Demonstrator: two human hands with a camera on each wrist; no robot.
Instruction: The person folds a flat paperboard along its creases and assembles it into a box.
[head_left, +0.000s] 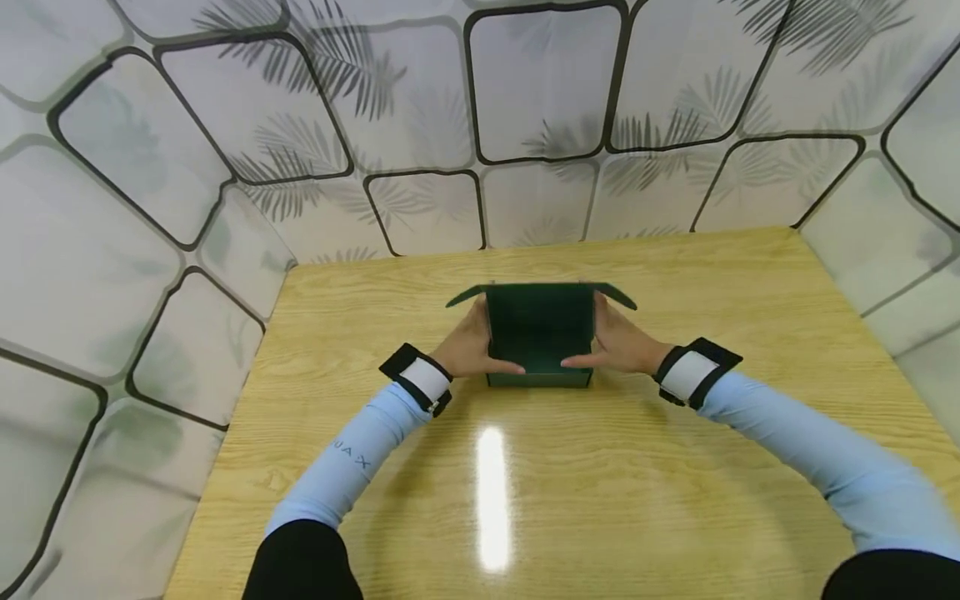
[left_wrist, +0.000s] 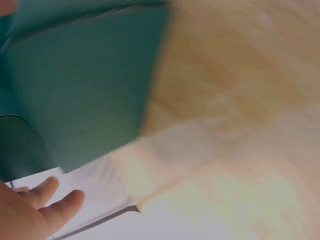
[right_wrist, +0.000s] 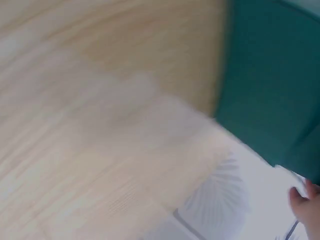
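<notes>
A dark green cardboard box (head_left: 540, 379) stands on the wooden table, its lid (head_left: 540, 287) raised at the back and its side flaps spread outward. My left hand (head_left: 474, 342) holds the box's left side, with the thumb across the front edge and the other fingers partly hidden behind the flap. On the opposite side my right hand (head_left: 618, 340) holds it in a mirrored way, thumb over the front edge. The box's side wall (left_wrist: 85, 90) fills much of the left wrist view, with fingertips beyond its far edge. The right wrist view shows the other side wall (right_wrist: 270, 85).
The light wooden table (head_left: 675, 467) reaches around the box on all sides, with a bright glare streak in front. A pale patterned curtain (head_left: 540, 83) with leaf prints and dark outlines borders the table's back and sides.
</notes>
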